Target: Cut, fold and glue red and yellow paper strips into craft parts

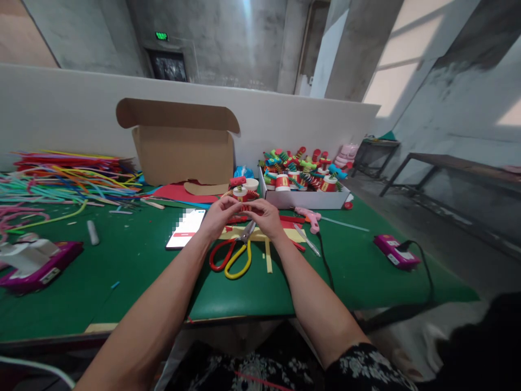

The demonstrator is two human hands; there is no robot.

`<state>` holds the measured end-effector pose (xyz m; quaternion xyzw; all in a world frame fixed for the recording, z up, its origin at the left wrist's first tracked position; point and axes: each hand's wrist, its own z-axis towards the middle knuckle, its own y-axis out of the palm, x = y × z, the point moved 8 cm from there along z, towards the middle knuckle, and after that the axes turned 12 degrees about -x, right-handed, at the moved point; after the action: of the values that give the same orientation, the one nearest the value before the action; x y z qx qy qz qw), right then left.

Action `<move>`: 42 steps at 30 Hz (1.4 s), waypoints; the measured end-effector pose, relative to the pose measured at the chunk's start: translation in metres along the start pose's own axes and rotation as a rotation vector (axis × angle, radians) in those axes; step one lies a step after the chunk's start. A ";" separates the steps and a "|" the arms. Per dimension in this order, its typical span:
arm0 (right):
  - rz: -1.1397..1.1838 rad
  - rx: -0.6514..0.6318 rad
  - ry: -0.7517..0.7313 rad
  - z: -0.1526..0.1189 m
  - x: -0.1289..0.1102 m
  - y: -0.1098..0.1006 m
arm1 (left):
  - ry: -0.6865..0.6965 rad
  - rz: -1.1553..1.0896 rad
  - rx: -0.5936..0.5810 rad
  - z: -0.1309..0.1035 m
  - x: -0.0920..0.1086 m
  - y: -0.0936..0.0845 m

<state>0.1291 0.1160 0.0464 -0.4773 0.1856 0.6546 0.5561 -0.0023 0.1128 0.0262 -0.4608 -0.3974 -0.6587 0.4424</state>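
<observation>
My left hand (220, 216) and my right hand (264, 217) meet at the middle of the table, fingertips closed around the lower part of a paper-cup figure (240, 191). It has a red head and striped, springy arms; my fingers cover much of its base, where a bit of red shows between them. Just below my hands lie scissors (238, 259) with one red and one yellow handle. Yellow paper strips (268, 258) are under and beside the scissors. To the right are a pink glue gun (310, 217) and a pen (307, 240).
A phone (186, 231) lies left of my hands. A white box (309, 201) of similar figures stands behind on the right, an open cardboard box (185, 155) behind on the left. Colourful strips (77, 179) pile at far left. Purple power strips (395, 252) sit toward both sides.
</observation>
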 end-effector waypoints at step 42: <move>0.600 -0.062 0.373 -0.007 0.043 0.015 | 0.291 0.734 -0.036 -0.007 0.032 0.016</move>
<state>0.1222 0.1297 0.0026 -0.5293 0.3960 0.6958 0.2808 0.0056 0.0943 0.0565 -0.4819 -0.1276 -0.5220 0.6920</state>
